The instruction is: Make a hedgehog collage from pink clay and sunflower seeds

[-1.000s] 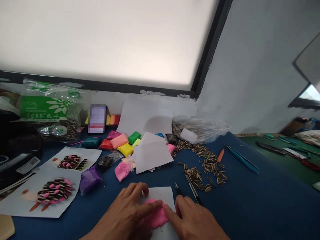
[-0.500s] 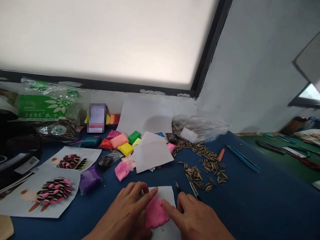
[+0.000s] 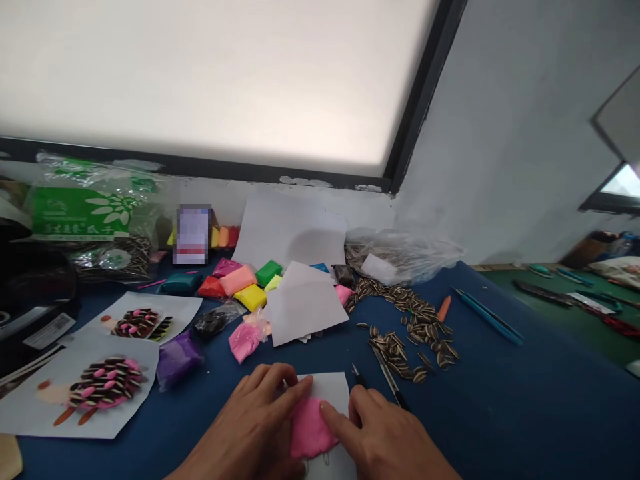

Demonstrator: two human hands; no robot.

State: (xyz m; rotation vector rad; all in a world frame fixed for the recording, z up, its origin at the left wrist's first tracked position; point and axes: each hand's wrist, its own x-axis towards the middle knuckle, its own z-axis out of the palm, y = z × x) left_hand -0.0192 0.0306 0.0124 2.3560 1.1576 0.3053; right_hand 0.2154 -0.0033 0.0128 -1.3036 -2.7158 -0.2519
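A flat pink piece of modelling clay (image 3: 313, 430) lies on a white sheet of paper (image 3: 333, 387) at the bottom middle, with small drawn legs showing below it. My left hand (image 3: 265, 413) is closed along the clay's left side. Its thumb lies over the upper left edge, and the other fingers are bent and partly hidden. From the right, my right hand (image 3: 377, 427) presses its thumb onto the clay's upper right part, its remaining fingers curled. A black pen (image 3: 358, 375) lies just beyond the right hand, with a second slim pen-like tool (image 3: 393, 380) beside it.
Sunflower seeds (image 3: 415, 320) are scattered right of centre, near blue tweezers (image 3: 487, 317). Coloured clay packs (image 3: 240, 280) and loose paper (image 3: 303, 303) lie behind my hands. Two seed-covered hedgehog pictures (image 3: 107, 383) are at left, beside a purple clay pack (image 3: 180, 360).
My right thumb has shifted slightly left and down on the clay. The clay's upper edge looks a little rounder. My left hand stays nearly in place.
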